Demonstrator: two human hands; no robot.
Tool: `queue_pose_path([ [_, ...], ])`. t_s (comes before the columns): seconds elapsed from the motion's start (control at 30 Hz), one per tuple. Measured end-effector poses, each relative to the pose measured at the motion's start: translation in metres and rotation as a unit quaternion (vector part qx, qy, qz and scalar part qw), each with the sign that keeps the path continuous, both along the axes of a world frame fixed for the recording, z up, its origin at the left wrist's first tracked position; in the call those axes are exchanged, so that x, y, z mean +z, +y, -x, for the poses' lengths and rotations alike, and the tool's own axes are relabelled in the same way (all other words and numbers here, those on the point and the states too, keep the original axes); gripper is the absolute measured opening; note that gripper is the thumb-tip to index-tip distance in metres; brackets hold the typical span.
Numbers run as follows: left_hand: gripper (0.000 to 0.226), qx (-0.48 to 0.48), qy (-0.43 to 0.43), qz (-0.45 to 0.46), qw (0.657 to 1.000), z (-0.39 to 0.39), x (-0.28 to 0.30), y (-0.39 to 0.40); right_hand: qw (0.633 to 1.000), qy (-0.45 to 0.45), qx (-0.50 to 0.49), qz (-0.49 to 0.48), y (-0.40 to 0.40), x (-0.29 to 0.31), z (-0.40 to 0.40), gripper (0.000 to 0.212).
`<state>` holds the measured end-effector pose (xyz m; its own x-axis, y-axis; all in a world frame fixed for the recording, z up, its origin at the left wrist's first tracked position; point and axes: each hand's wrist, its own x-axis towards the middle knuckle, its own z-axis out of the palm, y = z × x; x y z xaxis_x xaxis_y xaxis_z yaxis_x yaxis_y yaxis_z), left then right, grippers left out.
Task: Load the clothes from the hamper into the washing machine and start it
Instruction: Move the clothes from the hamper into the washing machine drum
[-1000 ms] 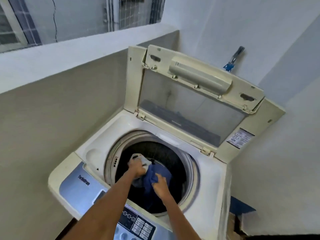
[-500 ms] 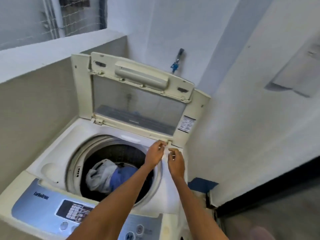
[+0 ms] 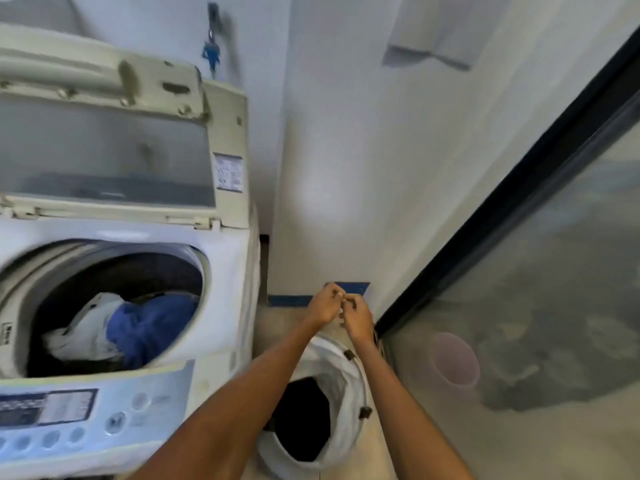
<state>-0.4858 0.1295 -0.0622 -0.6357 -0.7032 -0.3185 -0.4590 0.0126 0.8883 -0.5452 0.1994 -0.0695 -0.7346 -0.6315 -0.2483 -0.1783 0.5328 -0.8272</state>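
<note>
Reaching out over the hamper [image 3: 341, 393], your two forearms run from the 6 o'clock edge toward the middle of the view. That hamper, a white mesh one with a dark opening, sits on the floor just to the right of the washing machine [image 3: 221, 306], at about 6 o'clock. Beyond its far rim, your left hand [image 3: 323, 304] and right hand [image 3: 358, 320] meet, fingertips touching each other; the fingers of both are curled inward, but motion blur hides whether they pinch anything, so you cannot tell what, if anything, they grasp. At 9 o'clock the control panel [image 3: 69, 420] of the machine lies nearest you, and past it the round drum opening holds a white garment [image 3: 83, 330] lying against a blue garment [image 3: 152, 327]. Farther back, at 10 o'clock, the lid [image 3: 104, 147] stands raised. Behind the hands a blue strip [image 3: 353, 287] runs along the foot of the wall, and a blue tap [image 3: 211, 51] hangs at 11 o'clock. A dark-framed glass panel [image 3: 554, 271] fills the 3 o'clock side.
</note>
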Motion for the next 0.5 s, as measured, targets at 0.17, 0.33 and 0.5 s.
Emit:
queue_pose_path([
  [0.17,0.020,0.019,-0.080,-0.081,0.993,0.020,-0.107,0.041,0.989,-0.126,0.015,-0.074,0.040,-0.104,0.022,0.014],
  [0.33,0.010,0.032,-0.176,-0.104,0.978,0.020,-0.278,0.078,0.958,-0.237,0.032,-0.157,0.087,-0.270,0.039,0.006],
  [0.5,0.029,0.020,-0.316,-0.150,0.937,-0.001,-0.453,0.101,0.929,-0.272,0.038,-0.247,0.115,-0.443,0.036,0.026],
])
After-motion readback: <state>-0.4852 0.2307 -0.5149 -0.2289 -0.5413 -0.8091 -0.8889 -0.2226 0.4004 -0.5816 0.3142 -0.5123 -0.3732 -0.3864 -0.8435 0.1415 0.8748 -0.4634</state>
